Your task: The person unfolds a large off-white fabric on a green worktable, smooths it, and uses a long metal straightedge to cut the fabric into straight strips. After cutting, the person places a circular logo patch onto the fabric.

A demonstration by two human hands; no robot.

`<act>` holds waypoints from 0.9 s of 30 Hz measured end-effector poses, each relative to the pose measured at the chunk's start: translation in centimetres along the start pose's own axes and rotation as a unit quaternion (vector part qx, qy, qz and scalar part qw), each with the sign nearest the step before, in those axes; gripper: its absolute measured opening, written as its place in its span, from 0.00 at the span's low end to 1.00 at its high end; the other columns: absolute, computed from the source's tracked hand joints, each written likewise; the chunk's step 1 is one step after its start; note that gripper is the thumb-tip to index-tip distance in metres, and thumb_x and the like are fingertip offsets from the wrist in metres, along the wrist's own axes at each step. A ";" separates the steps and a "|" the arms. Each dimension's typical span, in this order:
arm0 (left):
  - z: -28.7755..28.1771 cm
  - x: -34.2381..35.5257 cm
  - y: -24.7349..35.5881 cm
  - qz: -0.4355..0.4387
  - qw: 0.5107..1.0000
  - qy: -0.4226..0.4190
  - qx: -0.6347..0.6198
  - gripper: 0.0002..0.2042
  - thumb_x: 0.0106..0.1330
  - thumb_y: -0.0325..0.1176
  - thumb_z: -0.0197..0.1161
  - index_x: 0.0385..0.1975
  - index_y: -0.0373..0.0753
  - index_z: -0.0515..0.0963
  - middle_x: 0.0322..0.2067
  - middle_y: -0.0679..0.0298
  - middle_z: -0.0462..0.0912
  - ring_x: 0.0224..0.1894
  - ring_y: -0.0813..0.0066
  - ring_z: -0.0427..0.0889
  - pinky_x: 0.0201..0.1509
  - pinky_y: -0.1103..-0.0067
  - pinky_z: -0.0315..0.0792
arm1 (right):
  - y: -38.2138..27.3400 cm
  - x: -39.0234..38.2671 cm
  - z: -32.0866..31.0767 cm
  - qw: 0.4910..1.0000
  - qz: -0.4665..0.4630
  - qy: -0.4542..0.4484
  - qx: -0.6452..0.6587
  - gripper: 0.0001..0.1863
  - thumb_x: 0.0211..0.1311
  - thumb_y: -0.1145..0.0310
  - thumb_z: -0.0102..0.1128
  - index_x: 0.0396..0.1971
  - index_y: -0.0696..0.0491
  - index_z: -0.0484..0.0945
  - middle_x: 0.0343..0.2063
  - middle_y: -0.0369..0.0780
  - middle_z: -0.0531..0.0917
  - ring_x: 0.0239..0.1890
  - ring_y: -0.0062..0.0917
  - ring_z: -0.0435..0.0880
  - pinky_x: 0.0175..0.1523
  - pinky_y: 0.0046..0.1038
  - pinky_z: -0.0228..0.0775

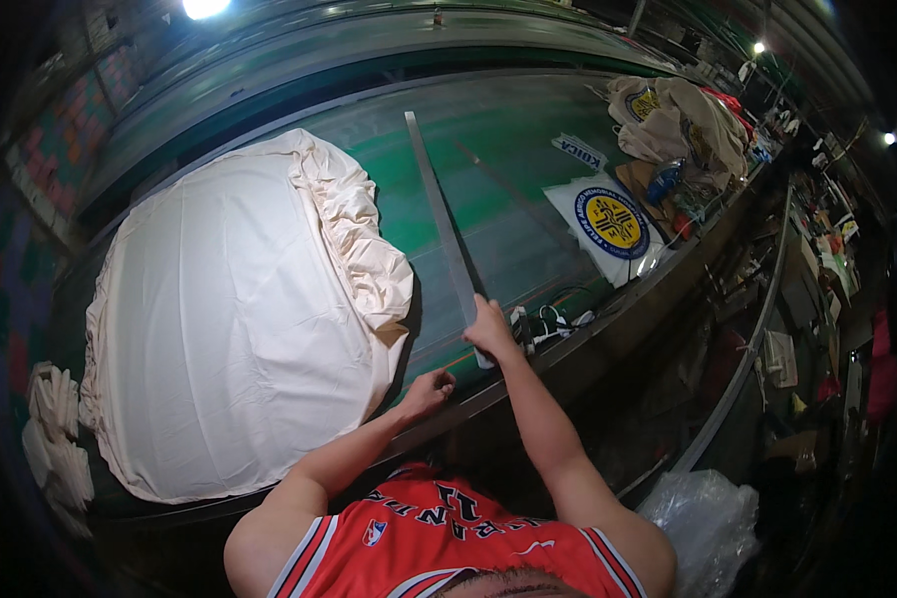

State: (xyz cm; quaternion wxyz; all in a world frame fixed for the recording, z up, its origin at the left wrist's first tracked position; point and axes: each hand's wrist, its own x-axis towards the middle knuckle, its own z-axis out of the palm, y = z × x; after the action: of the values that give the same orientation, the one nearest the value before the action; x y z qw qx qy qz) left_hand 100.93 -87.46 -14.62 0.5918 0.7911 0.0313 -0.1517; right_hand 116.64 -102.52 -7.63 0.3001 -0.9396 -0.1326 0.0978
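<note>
My right hand (490, 327) is wrapped round the near end of a long, flat metal bar (434, 194), like a straightedge. The bar slants away across the green-and-grey tabletop (508, 229), its far end pointing up and slightly left. By the table's near edge is my left hand (428, 395), its fingers loosely curled and nothing visible in them. It is just right of a large cream cloth (229, 309). That cloth is spread smooth over the left of the table, its right edge bunched in thick folds.
Right of the bar lies a sheet with a round blue-and-yellow emblem (611, 221). Beyond it are crumpled beige cloth (668, 115) and clutter. White cables (556, 321) lie by my right hand. Clear plastic wrap (703, 523) is at the lower right, folded cloth (55, 434) at far left.
</note>
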 end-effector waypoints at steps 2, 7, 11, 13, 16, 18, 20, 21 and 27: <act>0.8 1.4 0.2 -0.017 1.000 -0.009 -0.002 0.11 0.67 0.29 0.60 0.46 0.31 0.78 0.36 0.59 0.84 0.40 0.72 0.82 0.47 0.75 0.75 | 0.4 3.4 -1.0 1.000 -0.008 0.006 -0.030 0.31 0.51 0.72 0.68 0.56 0.60 0.69 0.53 0.56 0.72 0.57 0.54 0.74 0.60 0.44 0.71; 2.3 4.4 1.5 -0.034 0.999 -0.016 -0.023 0.12 0.67 0.30 0.60 0.46 0.31 0.79 0.38 0.56 0.85 0.42 0.68 0.83 0.49 0.72 0.75 | 3.3 9.7 -3.2 0.996 0.011 -0.011 -0.089 0.24 0.55 0.77 0.62 0.54 0.59 0.72 0.54 0.52 0.73 0.58 0.50 0.75 0.60 0.44 0.72; 2.7 5.5 2.8 -0.052 0.998 -0.023 -0.028 0.12 0.66 0.31 0.60 0.46 0.31 0.79 0.39 0.54 0.86 0.42 0.64 0.84 0.49 0.70 0.76 | 7.0 12.0 -4.0 0.989 0.056 0.000 -0.135 0.28 0.58 0.76 0.61 0.60 0.59 0.70 0.58 0.49 0.74 0.60 0.45 0.73 0.65 0.40 0.69; 2.7 5.8 3.5 -0.033 0.999 -0.015 -0.015 0.12 0.67 0.31 0.60 0.46 0.31 0.79 0.37 0.56 0.85 0.40 0.67 0.83 0.46 0.71 0.76 | 8.5 12.6 -4.2 0.990 0.055 0.012 -0.131 0.32 0.59 0.77 0.63 0.64 0.57 0.66 0.61 0.46 0.71 0.62 0.44 0.72 0.66 0.38 0.67; 2.4 6.2 4.4 -0.016 1.000 0.001 0.010 0.12 0.68 0.31 0.60 0.46 0.31 0.79 0.35 0.56 0.84 0.37 0.70 0.82 0.43 0.72 0.75 | 10.2 12.8 -4.3 0.991 0.031 0.048 -0.119 0.32 0.58 0.77 0.64 0.64 0.57 0.67 0.62 0.45 0.70 0.62 0.43 0.71 0.67 0.37 0.67; 2.0 6.3 4.9 -0.046 0.999 0.010 0.028 0.14 0.66 0.33 0.60 0.46 0.32 0.80 0.40 0.50 0.86 0.43 0.60 0.85 0.49 0.68 0.76 | 11.0 12.9 -4.3 0.992 0.026 0.041 -0.120 0.32 0.57 0.78 0.64 0.64 0.56 0.67 0.63 0.45 0.69 0.63 0.43 0.70 0.67 0.37 0.67; 1.7 6.4 5.3 -0.036 0.999 0.020 0.011 0.13 0.66 0.33 0.60 0.45 0.32 0.80 0.40 0.50 0.85 0.44 0.60 0.85 0.50 0.68 0.76 | 11.8 13.0 -4.4 0.992 0.019 0.039 -0.121 0.31 0.57 0.78 0.64 0.63 0.57 0.68 0.63 0.45 0.69 0.63 0.42 0.70 0.67 0.37 0.67; 1.5 6.3 5.3 -0.038 0.999 0.024 0.008 0.13 0.65 0.33 0.60 0.45 0.32 0.80 0.41 0.50 0.85 0.44 0.60 0.85 0.50 0.68 0.76 | 12.1 13.1 -4.5 0.991 0.028 0.030 -0.130 0.31 0.56 0.78 0.64 0.62 0.58 0.68 0.62 0.45 0.69 0.63 0.42 0.70 0.67 0.37 0.67; 1.1 4.9 4.4 -0.056 0.995 0.082 -0.007 0.13 0.65 0.33 0.61 0.44 0.32 0.80 0.40 0.50 0.85 0.44 0.60 0.84 0.51 0.69 0.75 | 12.4 14.3 -4.8 0.986 0.006 0.064 -0.157 0.25 0.58 0.76 0.61 0.57 0.59 0.74 0.62 0.46 0.71 0.63 0.43 0.70 0.68 0.38 0.65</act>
State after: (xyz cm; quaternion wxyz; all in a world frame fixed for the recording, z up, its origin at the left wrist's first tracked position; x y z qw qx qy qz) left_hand 106.36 -90.42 -12.18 0.5835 0.7936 0.1246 -0.1191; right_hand 133.82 -110.45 -12.61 0.1563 -0.9801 -0.1212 0.0171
